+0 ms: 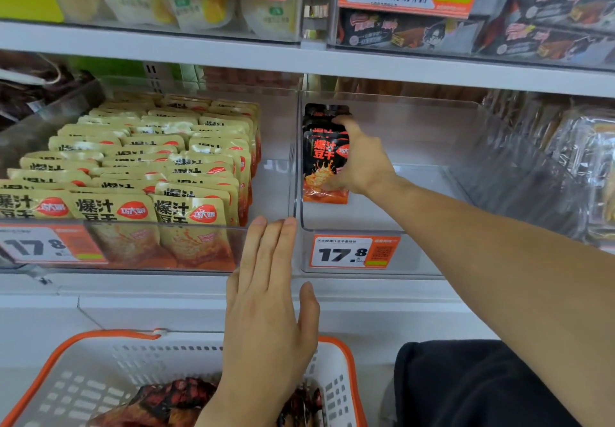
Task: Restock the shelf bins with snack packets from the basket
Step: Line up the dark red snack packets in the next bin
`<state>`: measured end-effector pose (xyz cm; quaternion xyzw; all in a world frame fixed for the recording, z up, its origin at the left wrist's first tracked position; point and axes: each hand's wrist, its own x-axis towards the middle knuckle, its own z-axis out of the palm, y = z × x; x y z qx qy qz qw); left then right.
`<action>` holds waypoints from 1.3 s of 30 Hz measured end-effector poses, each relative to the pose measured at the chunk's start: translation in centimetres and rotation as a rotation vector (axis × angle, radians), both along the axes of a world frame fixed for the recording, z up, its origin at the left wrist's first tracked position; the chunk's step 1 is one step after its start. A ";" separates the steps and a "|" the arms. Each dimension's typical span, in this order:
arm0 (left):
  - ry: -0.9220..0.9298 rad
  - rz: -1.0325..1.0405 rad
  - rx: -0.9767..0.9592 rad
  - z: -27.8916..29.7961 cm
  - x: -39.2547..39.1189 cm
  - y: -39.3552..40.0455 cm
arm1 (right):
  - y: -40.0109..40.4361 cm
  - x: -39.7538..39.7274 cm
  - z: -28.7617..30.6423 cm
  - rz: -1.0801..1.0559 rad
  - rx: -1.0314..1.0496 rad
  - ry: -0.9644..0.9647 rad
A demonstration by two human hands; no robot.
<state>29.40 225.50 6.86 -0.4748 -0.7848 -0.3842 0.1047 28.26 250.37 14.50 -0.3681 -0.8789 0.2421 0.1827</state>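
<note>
the black packets stand upright in a short row against the left wall of the clear bin, most of that bin bare beside them. the right hand reaches in, fingers and thumb curled round the front packets, squeezing them together. the left hand is flat and relaxed, fingertips touching the front lip where the two bins meet, holding nothing. the neighbouring bin of yellow packets looks nearly full. below, the basket holds more dark packets. best bet here, i'd say: press the row snug to the wall, faces forward, upright, so the next handful slots in alongside.
</note>
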 end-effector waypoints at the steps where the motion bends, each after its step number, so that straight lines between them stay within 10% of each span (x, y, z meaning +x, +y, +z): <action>1: 0.001 0.001 0.001 0.0 0.0 0.0 | 0.0 -0.1 -0.1 -0.007 0.023 0.012; 39: 0.005 -0.027 0.007 0.1 -0.2 -0.5 | -0.4 0.4 -0.8 0.044 0.446 -0.122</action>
